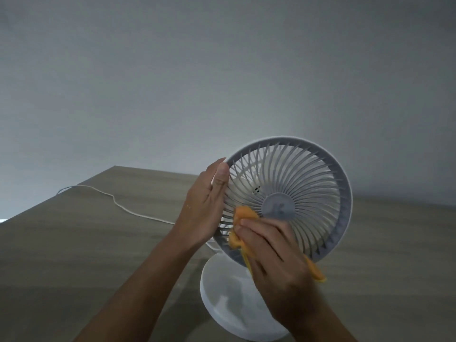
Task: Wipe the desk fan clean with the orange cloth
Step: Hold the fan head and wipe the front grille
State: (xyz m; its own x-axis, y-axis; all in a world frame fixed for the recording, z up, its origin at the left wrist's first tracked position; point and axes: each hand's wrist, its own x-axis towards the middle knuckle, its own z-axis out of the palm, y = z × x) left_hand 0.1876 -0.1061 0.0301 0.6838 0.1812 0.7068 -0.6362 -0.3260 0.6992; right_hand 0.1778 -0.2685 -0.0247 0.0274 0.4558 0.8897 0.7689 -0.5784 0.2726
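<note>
A white desk fan point(303, 183) with a round grille stands on its round base point(222, 299) on the wooden table. My left hand point(207, 206) grips the left rim of the grille, thumb on the front, fingers behind. My right hand point(274, 250) presses the orange cloth point(240, 218) against the lower left of the grille, just below the hub. A corner of the cloth hangs out under my right hand at the lower right.
The fan's white cord point(118, 206) trails left across the brown wooden table point(74, 243) to its far left edge. A plain grey wall point(222, 70) rises behind the table.
</note>
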